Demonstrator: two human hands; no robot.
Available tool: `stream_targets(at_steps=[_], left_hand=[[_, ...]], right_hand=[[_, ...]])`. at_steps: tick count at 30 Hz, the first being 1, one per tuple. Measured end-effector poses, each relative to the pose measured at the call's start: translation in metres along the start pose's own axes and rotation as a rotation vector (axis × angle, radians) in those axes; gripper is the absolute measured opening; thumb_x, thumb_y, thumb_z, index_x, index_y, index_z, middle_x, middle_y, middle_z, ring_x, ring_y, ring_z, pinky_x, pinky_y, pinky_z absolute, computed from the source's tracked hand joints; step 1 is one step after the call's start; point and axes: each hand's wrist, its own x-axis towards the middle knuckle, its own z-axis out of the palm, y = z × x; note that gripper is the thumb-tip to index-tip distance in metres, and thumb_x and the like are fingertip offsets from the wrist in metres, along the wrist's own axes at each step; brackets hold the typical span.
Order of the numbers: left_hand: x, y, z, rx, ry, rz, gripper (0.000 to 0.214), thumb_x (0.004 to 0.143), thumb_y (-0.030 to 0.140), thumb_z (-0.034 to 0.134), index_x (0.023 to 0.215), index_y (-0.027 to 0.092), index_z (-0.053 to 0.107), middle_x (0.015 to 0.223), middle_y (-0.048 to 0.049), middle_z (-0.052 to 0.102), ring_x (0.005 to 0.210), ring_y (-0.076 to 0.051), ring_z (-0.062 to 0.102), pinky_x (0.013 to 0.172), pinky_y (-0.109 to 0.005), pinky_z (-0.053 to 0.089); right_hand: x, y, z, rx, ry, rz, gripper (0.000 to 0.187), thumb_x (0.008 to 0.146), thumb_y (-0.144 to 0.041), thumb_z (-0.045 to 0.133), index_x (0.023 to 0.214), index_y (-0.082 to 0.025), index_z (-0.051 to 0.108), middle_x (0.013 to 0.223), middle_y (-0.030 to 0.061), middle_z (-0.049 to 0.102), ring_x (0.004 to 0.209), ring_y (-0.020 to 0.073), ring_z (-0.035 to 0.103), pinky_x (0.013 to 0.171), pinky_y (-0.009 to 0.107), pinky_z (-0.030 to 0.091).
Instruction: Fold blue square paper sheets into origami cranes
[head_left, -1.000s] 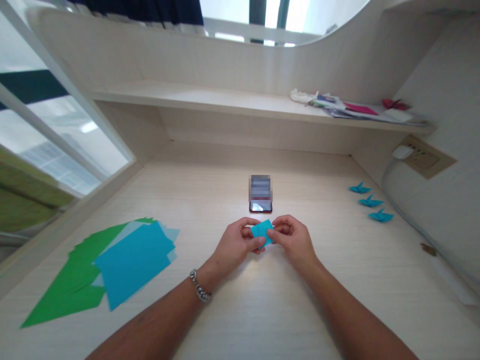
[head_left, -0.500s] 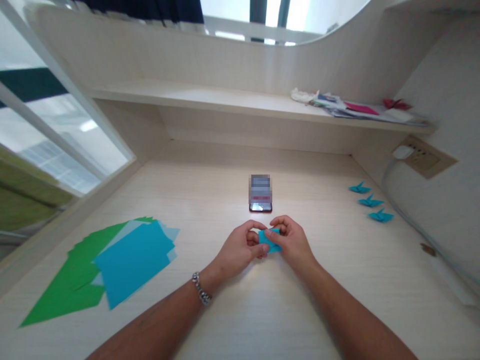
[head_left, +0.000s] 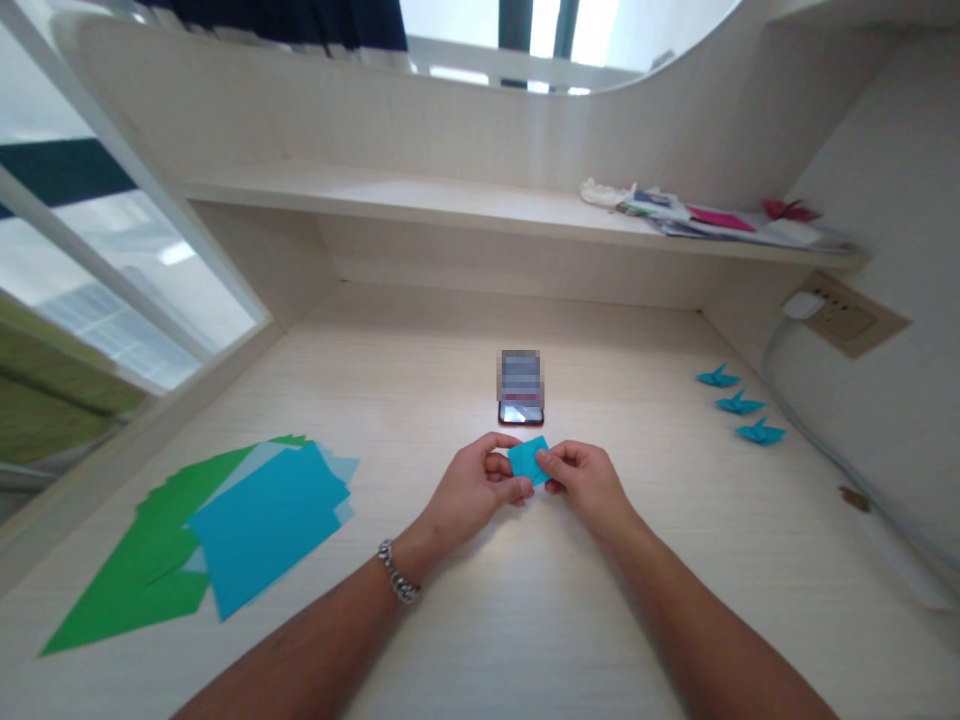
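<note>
A small folded piece of blue paper [head_left: 528, 459] is held tilted between both hands, just in front of the phone. My left hand [head_left: 480, 478] grips its left and lower edge, the thumb below and the fingers partly behind it. With thumb and fingers pinched, my right hand [head_left: 586, 478] holds its right side. A phone [head_left: 520, 388] lies on the desk beyond the hands, its screen blurred. Three blue paper cranes [head_left: 739, 403] stand in a row at the right.
Blue paper sheets [head_left: 274, 525] lie fanned over green sheets [head_left: 127, 570] on the desk's left side. A shelf [head_left: 420, 200] with papers [head_left: 720, 218] runs along the back. On the right wall, a white plug [head_left: 804, 304] sits in a socket, its cable [head_left: 817, 435] trailing along the desk edge.
The folded blue paper has been turned and shifted slightly left and up. My right hand's fingers have moved to its right edge; my left hand keeps hold of it.
</note>
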Motion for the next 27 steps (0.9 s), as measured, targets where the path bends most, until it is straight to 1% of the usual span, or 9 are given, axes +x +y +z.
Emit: stream_targets(at_steps=[5,10,15,17,20,21,23,25,27], left_hand=[[0.0,0.001,-0.004,0.058,-0.028,-0.022,0.048,0.061,0.011,0.074,0.103,0.014,0.052,0.066,-0.002,0.068,0.061,-0.019,0.067,0.064,-0.034,0.054],[-0.001,0.003,-0.005,0.089,-0.088,-0.029,0.033,0.064,0.014,0.072,0.093,0.013,0.057,0.063,-0.0034,0.069,0.055,-0.016,0.065,0.058,-0.029,0.052],[-0.002,0.007,-0.006,0.089,-0.114,-0.039,0.029,0.062,0.014,0.074,0.087,0.013,0.059,0.06,-0.0031,0.068,0.051,-0.014,0.063,0.054,-0.027,0.05],[-0.003,0.005,-0.007,0.085,-0.146,-0.05,0.03,0.062,0.014,0.073,0.089,0.013,0.059,0.061,-0.004,0.069,0.052,-0.015,0.063,0.055,-0.028,0.05],[-0.004,0.0,-0.006,0.078,-0.207,-0.091,0.038,0.061,0.013,0.074,0.096,0.013,0.06,0.063,-0.0055,0.07,0.055,-0.017,0.064,0.057,-0.031,0.051],[-0.004,-0.002,-0.005,0.073,-0.21,-0.096,0.04,0.06,0.013,0.074,0.098,0.013,0.06,0.064,-0.006,0.07,0.056,-0.018,0.065,0.059,-0.031,0.051],[-0.003,-0.005,-0.003,0.057,-0.174,-0.082,0.041,0.059,0.014,0.076,0.098,0.012,0.061,0.07,-0.0074,0.071,0.06,-0.018,0.066,0.063,-0.032,0.052],[-0.002,-0.004,-0.001,0.047,-0.139,-0.076,0.035,0.062,0.019,0.076,0.093,0.012,0.062,0.073,-0.0085,0.071,0.064,-0.017,0.066,0.065,-0.031,0.052],[-0.001,-0.002,0.0,0.059,-0.118,-0.087,0.025,0.069,0.028,0.073,0.085,0.011,0.064,0.072,-0.0091,0.07,0.063,-0.017,0.066,0.064,-0.031,0.052]], right_hand=[[-0.001,-0.001,0.001,0.041,0.005,-0.024,0.032,0.066,-0.047,0.071,0.061,-0.016,0.062,0.048,-0.0019,0.055,0.046,0.0109,0.046,0.048,0.024,0.034],[0.0,-0.001,-0.001,0.042,0.024,-0.031,0.032,0.066,-0.047,0.071,0.06,-0.016,0.062,0.048,-0.0019,0.054,0.046,0.0114,0.046,0.047,0.025,0.034],[0.0,0.0,-0.001,0.04,0.018,-0.026,0.032,0.066,-0.047,0.071,0.062,-0.016,0.063,0.049,-0.0016,0.055,0.046,0.0117,0.046,0.047,0.025,0.033],[0.0,0.0,-0.002,0.039,0.023,-0.03,0.032,0.067,-0.046,0.071,0.062,-0.016,0.063,0.048,-0.0017,0.054,0.045,0.0113,0.045,0.047,0.024,0.032],[0.002,-0.001,-0.006,0.074,0.057,-0.04,0.032,0.069,-0.046,0.069,0.061,-0.016,0.061,0.049,-0.0018,0.054,0.046,0.0109,0.045,0.047,0.024,0.032],[0.002,-0.001,-0.007,0.086,0.069,-0.044,0.033,0.07,-0.046,0.069,0.061,-0.016,0.061,0.049,-0.0018,0.054,0.046,0.0108,0.045,0.048,0.024,0.032],[0.002,-0.002,-0.008,0.09,0.079,-0.055,0.033,0.07,-0.046,0.069,0.06,-0.016,0.06,0.049,-0.0018,0.054,0.046,0.0106,0.044,0.047,0.024,0.032],[0.002,-0.002,-0.007,0.082,0.073,-0.064,0.033,0.07,-0.046,0.07,0.061,-0.016,0.061,0.049,-0.0019,0.054,0.046,0.0106,0.044,0.047,0.024,0.033],[0.001,-0.002,-0.005,0.075,0.059,-0.063,0.033,0.07,-0.046,0.07,0.061,-0.016,0.061,0.048,-0.002,0.054,0.045,0.0103,0.044,0.047,0.024,0.033]])
